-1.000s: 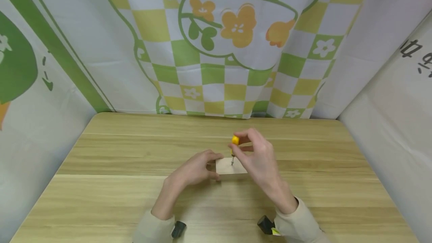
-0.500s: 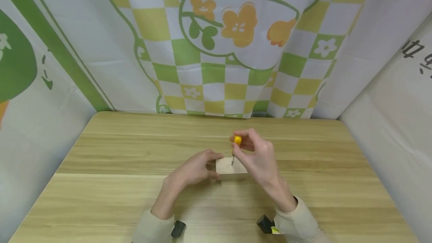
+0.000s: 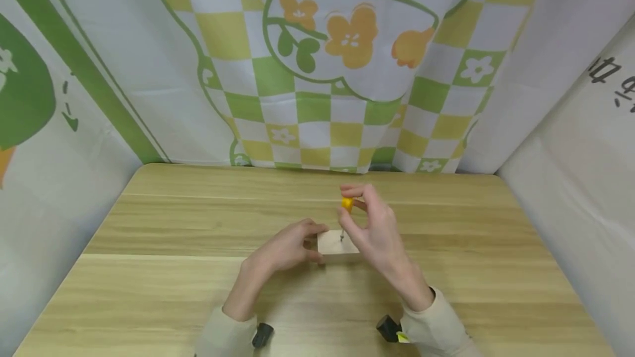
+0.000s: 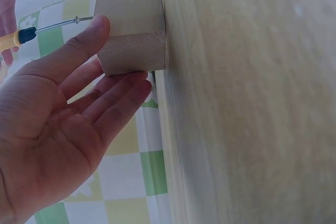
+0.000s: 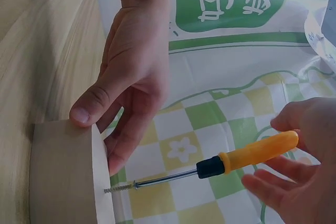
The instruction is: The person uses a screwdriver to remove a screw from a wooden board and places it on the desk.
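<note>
Head view, and nearest to us two pale sleeves (image 3: pixel 230 335) come up from 7 and 5 o'clock, a black piece strapped at each wrist. On the left, the person's left grip (image 3: pixel 286 248) is pinched on the block (image 3: pixel 329 244), thumb on the near side, fingers on the far side, right at its 9 o'clock end. So the block lies at 3 o'clock from that grip, flat on the surface (image 3: pixel 461 258), and its long axis seems to run 9 to 3, though the right grip (image 3: pixel 381 236) covers the other end.

Now the one that matters: the screw (image 5: pixel 122 187)! It stands on the block's top face with almost all its thread showing, so I'd judge it barely into the wood. It sits at about 7 o'clock from the right grip, which is the one working on it.

Right wrist view, and look at that line: screw and driver (image 5: pixel 212 167) run nearly end to end, the tip meeting the screw's head. From above, the driver leans only slightly towards 12. The right grip curls loosely round the yellow handle (image 5: pixel 260 151), gaps showing beside some fingers; how firmly it presses, I can't tell. Keeping that axis straight looks like the whole game. Farthest off, at 12, hangs the checked cloth (image 3: pixel 317 145).
</note>
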`<state>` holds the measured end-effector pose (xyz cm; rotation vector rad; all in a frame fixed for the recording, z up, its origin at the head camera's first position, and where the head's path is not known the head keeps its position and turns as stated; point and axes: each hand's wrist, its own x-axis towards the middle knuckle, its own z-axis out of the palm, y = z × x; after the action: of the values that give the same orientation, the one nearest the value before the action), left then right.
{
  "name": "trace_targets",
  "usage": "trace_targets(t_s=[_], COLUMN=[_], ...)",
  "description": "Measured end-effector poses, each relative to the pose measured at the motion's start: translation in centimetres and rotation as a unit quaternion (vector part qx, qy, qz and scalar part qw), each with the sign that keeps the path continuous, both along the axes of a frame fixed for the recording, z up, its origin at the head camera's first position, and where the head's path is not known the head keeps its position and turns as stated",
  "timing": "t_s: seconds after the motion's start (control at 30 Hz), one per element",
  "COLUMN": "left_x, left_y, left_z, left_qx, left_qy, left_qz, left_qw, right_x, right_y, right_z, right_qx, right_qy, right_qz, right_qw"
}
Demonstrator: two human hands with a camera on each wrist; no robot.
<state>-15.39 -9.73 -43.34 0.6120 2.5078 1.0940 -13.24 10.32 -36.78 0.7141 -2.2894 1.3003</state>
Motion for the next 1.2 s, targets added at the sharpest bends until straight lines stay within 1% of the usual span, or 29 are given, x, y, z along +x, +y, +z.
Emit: trace_targets(t_s=[0.13,0.23,0.37,0.57,0.7,0.97,1.07,1.2], left_x=[0.0,-0.1,-0.1,-0.1,0.0,0.0,0.0,0.1], left_y=[0.0,0.0,0.0,0.0,0.0,0.0,0.0,0.1], left_z=[0.1,0.0,0.0,-0.1,-0.1,-0.2,-0.1,0.0], left_qx=[0.001,0.003,0.004,0.002,-0.005,-0.007,-0.004,-0.005], left_qy=[0.006,0.012,0.009,0.010,0.010,0.014,0.015,0.010], left_qz=[0.005,0.000,-0.003,-0.003,0.000,0.003,0.000,-0.002], left_qw=[1.0000,0.9999,1.0000,0.9999,0.9999,0.9999,0.9999,0.9999], right_x=[-0.2,-0.1,-0.1,-0.1,0.0,0.1,0.3,0.4], right_y=[-0.2,-0.2,-0.1,0.2,0.5,0.9,1.0,0.9], right_z=[0.2,0.2,0.2,0.2,0.4,0.4,0.4,0.4], right_qx=[0.015,0.013,0.009,-0.019,-0.040,-0.052,-0.038,-0.009], right_qy=[0.033,0.037,0.039,0.037,0.016,-0.023,-0.017,-0.003], right_qz=[-0.020,-0.030,-0.034,-0.020,-0.012,0.007,0.017,0.016], right_qw=[0.999,0.999,0.999,0.999,0.999,0.998,0.999,1.000])
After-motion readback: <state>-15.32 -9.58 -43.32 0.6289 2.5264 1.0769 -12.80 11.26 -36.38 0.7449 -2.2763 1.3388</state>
